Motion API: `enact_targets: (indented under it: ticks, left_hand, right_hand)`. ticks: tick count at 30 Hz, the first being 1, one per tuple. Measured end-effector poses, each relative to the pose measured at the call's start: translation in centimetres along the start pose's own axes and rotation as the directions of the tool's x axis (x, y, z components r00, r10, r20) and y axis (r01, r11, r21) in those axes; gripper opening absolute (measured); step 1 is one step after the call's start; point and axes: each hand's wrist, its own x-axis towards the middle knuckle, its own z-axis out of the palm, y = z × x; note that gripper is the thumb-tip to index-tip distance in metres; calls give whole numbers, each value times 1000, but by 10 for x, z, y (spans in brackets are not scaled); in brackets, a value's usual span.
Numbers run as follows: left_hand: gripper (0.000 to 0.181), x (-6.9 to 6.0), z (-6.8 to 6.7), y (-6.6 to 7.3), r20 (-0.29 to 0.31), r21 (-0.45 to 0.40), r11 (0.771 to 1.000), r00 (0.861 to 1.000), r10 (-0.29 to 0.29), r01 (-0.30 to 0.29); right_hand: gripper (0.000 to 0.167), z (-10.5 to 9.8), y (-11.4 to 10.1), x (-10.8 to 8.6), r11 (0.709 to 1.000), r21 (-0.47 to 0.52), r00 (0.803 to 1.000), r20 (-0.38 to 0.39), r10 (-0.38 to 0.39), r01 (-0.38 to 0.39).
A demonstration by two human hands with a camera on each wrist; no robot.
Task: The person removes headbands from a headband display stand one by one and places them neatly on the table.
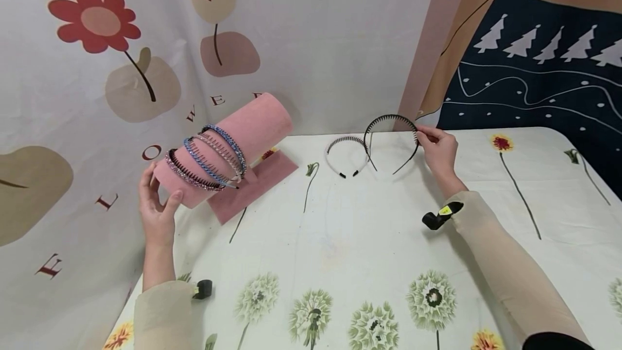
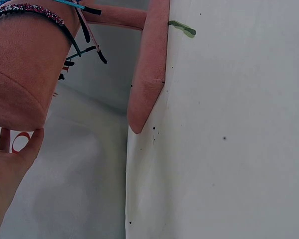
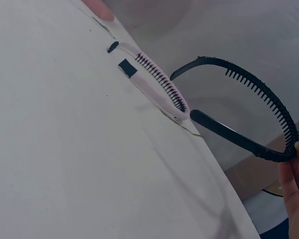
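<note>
My left hand grips the near end of a pink padded headband stand, thumb and fingers around the rim of its roll. Several glittery headbands, blue, pink and dark, sit around the roll. In the left wrist view the thumb and fingers of that hand touch the roll's end. My right hand pinches a black toothed headband by its side, its two tips pointing down. A pale pink headband with black tips lies on the table beside it.
The stand's flat pink base is on the table, left of the middle. A white cloth printed with flowers covers the table. A printed curtain hangs behind, with a dark tree-patterned cloth at the right.
</note>
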Motion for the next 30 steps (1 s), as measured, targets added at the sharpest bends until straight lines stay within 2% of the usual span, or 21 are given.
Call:
enact_targets:
  ticks: [9,17,23,30]
  left_hand:
    - [68,0,-1,0,12,-12,1000,1000,16,-16]
    - [68,-1,-1,1,17,15,1000,1000,-2,1]
    - [68,0,-1,1,21,2,1000,1000,6,-6]
    - [68,0,-1,1,12,9,1000,1000,1,-1]
  right_hand:
    - [27,-1,4,2,999,-29,1000,0,19,-19]
    - [28,-3,11,6,997,-65,999,18,43,-42]
    - [27,-4,15,9,997,-70,999,22,42,-40]
    - [28,-4,19,13,991,-129,998,38,53,-48]
